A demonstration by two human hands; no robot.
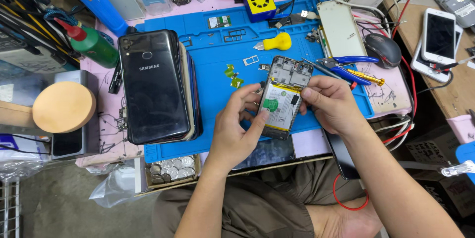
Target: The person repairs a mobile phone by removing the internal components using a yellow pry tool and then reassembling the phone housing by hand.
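Observation:
An opened phone with its back cover off lies tilted on the blue work mat; its white battery with a green sticker and the circuit board show. My left hand holds the phone's lower left side, thumb on the battery. My right hand grips its right edge, fingertips on the battery's upper part. Both hands hold the phone just above the mat's near edge.
A stack of black phones lies on the mat's left. Blue-handled pliers, a yellow pry tool, a phone back panel, a mouse, a green bottle and a box of coins surround the hands.

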